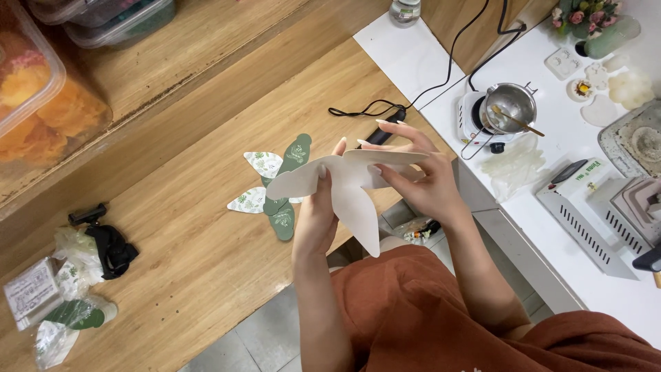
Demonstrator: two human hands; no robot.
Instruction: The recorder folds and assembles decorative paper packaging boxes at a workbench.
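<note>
We've got both hands, left hand (pixel 318 207) and right hand (pixel 420 176), fingers pinching a white card cutout (pixel 348 186) above the table (pixel 200 241) edge, while a clear tub (pixel 41 103) holds orange bits and the metal pot (pixel 511 105) a spoon.

Top left, the clear plastic boxes (pixel 41 89) run off the frame edge, orange contents only partly seen. Lower left, the plastic packets (pixel 58 303) are cut by the border. The cream card cutout (pixel 348 189) hides most of the left hand's (pixel 317 213) palm. Far right, the grey mould (pixel 637 141) and dark tool (pixel 651 260) slip out of frame. The small bottle (pixel 405 9) at top is cropped.
</note>
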